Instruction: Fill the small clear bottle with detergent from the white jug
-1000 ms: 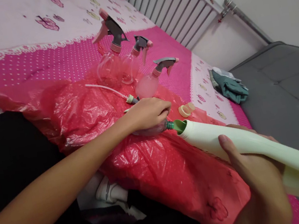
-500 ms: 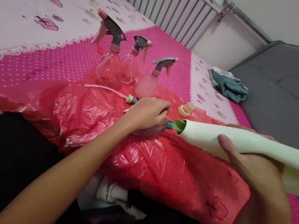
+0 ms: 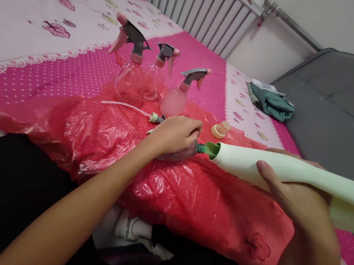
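My left hand (image 3: 177,131) is closed around a small clear bottle (image 3: 179,154) lying tilted on the red plastic sheet, its neck toward the right. My right hand (image 3: 299,193) grips a large pale white jug (image 3: 270,164), tipped with its mouth toward the small bottle. A green spout (image 3: 213,149) shows at the jug's mouth and meets the small bottle's neck. Whether liquid is flowing, I cannot tell. Beside my left hand lies a dark spray head (image 3: 158,119) with a thin clear tube. A cream cap (image 3: 220,130) sits just beyond the bottle neck.
Three spray bottles with grey and pink heads stand behind my left hand: one at the back (image 3: 129,79), one in the middle (image 3: 153,80), one nearer (image 3: 174,101). Red plastic (image 3: 94,123) covers part of the pink bed. Folded clothes (image 3: 272,100) lie by the grey headboard (image 3: 338,101).
The jug and my right hand have shifted very slightly to the left. My left hand and the small bottle stay almost in place.
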A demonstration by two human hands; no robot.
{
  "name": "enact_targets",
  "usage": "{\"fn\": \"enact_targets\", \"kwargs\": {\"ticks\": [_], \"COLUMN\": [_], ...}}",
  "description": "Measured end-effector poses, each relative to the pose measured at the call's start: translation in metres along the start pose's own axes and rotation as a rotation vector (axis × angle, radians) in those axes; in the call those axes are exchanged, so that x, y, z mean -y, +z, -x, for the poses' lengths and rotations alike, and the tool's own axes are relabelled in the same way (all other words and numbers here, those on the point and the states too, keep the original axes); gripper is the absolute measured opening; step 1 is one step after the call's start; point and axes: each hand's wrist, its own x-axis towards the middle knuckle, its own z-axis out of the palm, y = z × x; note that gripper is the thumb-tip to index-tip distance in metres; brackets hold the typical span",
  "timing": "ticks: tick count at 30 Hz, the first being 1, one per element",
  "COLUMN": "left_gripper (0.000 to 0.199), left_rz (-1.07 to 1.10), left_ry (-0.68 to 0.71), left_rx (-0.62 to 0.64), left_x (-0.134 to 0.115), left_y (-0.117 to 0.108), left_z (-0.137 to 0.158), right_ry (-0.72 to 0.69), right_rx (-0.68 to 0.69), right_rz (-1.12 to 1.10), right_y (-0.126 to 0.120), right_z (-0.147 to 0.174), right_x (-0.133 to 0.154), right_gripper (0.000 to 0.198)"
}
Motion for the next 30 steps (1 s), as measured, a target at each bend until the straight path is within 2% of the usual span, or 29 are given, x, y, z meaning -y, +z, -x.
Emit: {"fn": "enact_targets", "kwargs": {"ticks": [8,14,17,23,27,30], "left_gripper": [0.021,0.022,0.023,0.026,0.028,0.029], "left_rz": [0.043,0.008,-0.021,-0.018,-0.051,-0.082], "left_ry": [0.000,0.025,0.047,0.023,0.002,-0.018], "left_rx": [-0.024,-0.016,0.007,0.042,0.057,0.065], "left_x": [0.006,0.010,0.009,0.006,0.004,0.002], "left_y": [0.003,0.001,0.000,-0.001,-0.004,-0.005], "left_z": [0.000,0.001,0.002,0.001,0.000,0.000], "right_ry": [0.142,0.326,0.388,0.442,0.299,0.270], "right_rx": [0.096,0.172,0.186,0.114,-0.030,-0.162], "right_rz": [-0.121,-0.266,-0.283,-0.191,-0.219,-0.219], "right_y": [0.007,0.019,0.029,0.044,0.050,0.053], "right_z": [0.003,0.005,0.008,0.001,0.000,0.003], "right_x": [-0.009,-0.015,-0.023,-0.027,-0.022,-0.018], "right_gripper": [0.073,0.098,0.102,0.094,0.082,0.078]}}
